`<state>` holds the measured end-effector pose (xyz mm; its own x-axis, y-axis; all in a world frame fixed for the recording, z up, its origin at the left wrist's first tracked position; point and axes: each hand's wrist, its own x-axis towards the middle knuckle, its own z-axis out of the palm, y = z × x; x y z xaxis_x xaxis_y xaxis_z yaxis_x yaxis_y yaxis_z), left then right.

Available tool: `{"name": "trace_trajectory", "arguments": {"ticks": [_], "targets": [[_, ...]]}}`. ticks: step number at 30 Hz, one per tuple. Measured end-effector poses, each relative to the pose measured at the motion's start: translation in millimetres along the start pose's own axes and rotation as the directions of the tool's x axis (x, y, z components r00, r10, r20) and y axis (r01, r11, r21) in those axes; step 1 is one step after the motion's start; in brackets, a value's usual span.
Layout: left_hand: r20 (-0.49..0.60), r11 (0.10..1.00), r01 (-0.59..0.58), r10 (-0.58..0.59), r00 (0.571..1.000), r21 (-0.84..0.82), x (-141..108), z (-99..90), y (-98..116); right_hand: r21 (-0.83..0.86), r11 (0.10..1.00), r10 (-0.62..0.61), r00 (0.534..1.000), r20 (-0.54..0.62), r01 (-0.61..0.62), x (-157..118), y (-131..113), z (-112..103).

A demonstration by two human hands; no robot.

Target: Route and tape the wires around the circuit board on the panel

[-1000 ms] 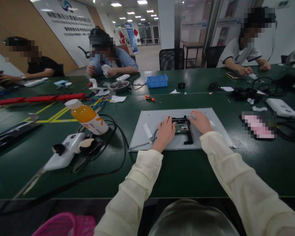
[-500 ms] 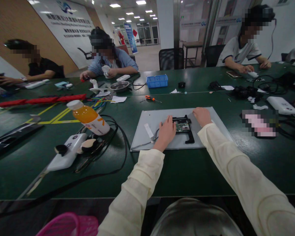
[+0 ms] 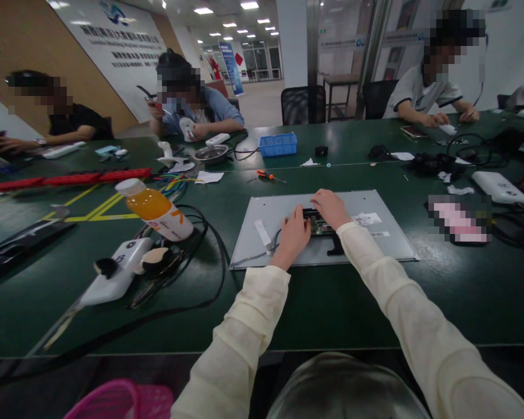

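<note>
– Where's the circuit board (image 3: 319, 228)?
– Mid-panel, beside the black bracket (image 3: 335, 247) on the grey panel (image 3: 390, 241); left hand (image 3: 294, 231) at its nine o'clock, right hand (image 3: 332, 209) around one
– And the fingers?
– Bent on both hands; whether they grip anything, I can't tell

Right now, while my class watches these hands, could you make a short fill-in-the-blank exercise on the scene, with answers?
1. The left hand and right hand are at a circuit board whose frame is coloured ____.
2. In the picture, the bottle is to the ____ of the grey panel.
3. Beyond the panel, the plastic tray is coloured ____.

Answers: black; left; blue.
</note>
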<state>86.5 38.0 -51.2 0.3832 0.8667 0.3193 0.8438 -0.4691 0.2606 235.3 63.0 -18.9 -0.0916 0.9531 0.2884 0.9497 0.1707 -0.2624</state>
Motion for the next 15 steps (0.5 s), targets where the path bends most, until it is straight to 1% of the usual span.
{"name": "trace_trajectory", "arguments": {"ticks": [3,7,15], "targets": [[-0.015,1.000,-0.002,0.002,1.000,0.003,0.0,0.1,0.2,-0.020,1.000,0.016,0.999,0.041,-0.015,-0.9,-5.4,5.0],[0.003,1.000,0.018,-0.018,1.000,0.020,-0.7,-1.2,1.8,-0.033,0.999,0.003,0.997,0.076,0.000,-2.1,-8.2,8.1],[0.010,0.999,0.038,-0.038,0.999,0.021,-0.1,-0.2,1.4,-0.050,0.999,-0.011,0.993,0.119,0.017,-1.4,-9.0,12.8]]}}
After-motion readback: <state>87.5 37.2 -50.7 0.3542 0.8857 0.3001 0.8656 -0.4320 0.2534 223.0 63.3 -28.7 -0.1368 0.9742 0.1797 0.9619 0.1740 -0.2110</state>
